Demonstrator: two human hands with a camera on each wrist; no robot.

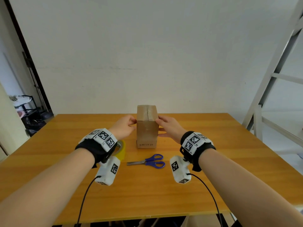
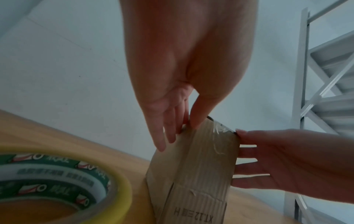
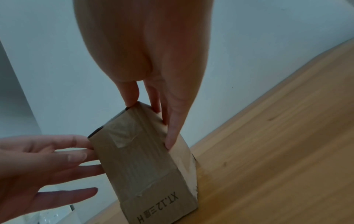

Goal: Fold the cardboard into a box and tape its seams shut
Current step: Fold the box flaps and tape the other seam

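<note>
A small brown cardboard box (image 1: 146,128) stands upright on its end at the middle of the wooden table (image 1: 221,145), printed side toward me. Clear tape (image 3: 122,139) runs over its closed top seam and down the front. My left hand (image 1: 129,126) presses straight fingers (image 2: 164,136) against the box's left side, thumb at the top front corner. My right hand (image 1: 164,126) lies against the right side with its fingers (image 2: 247,151) spread straight and its thumb (image 3: 130,97) on the top edge. The bottom end faces the table and is hidden.
A yellow roll of tape (image 1: 121,149) lies just left of the box, under my left wrist, and fills the lower left of the left wrist view (image 2: 57,181). Blue-handled scissors (image 1: 148,161) lie in front of the box. A white metal frame (image 1: 270,79) stands at the right.
</note>
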